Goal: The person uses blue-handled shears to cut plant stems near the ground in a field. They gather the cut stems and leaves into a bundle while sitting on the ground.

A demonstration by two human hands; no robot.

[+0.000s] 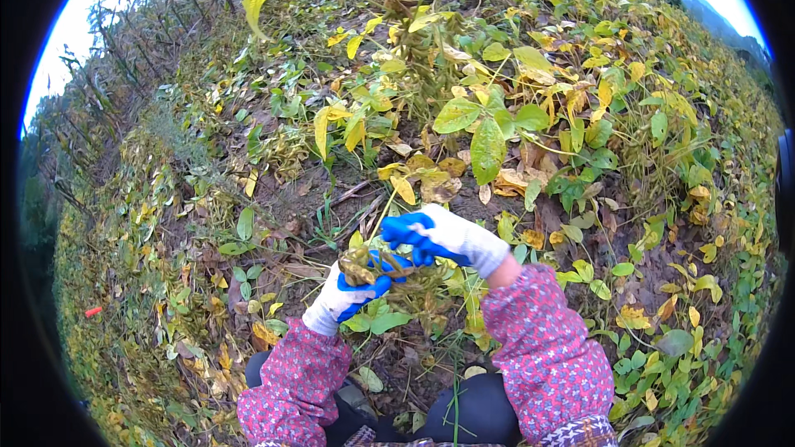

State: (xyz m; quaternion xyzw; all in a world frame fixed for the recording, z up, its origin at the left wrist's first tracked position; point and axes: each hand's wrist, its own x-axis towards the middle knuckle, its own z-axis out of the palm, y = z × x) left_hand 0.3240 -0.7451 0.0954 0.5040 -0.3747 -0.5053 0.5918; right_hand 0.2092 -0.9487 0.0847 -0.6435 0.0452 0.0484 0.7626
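My left hand [357, 292], in a white glove with a blue coated palm, is closed around a bunch of brownish-green pods and stems [357, 267] that look like soybean. Just above and to the right, my right hand [428, 236] wears a matching glove, its fingers curled beside a thin pale stalk [383, 217]. Whether those fingers grip the stalk is hidden. Below both hands hang more pods and leafy stems [428, 304], partly covered by the right forearm.
Ahead stands a taller soybean plant [422, 56] with pods and yellowing leaves. Dense green and yellow plants [671, 155] spread to the right. Bare soil with dry leaves [279, 192] shows left of centre. My bent knees [472, 410] are close below. A small red object [93, 311] lies far left.
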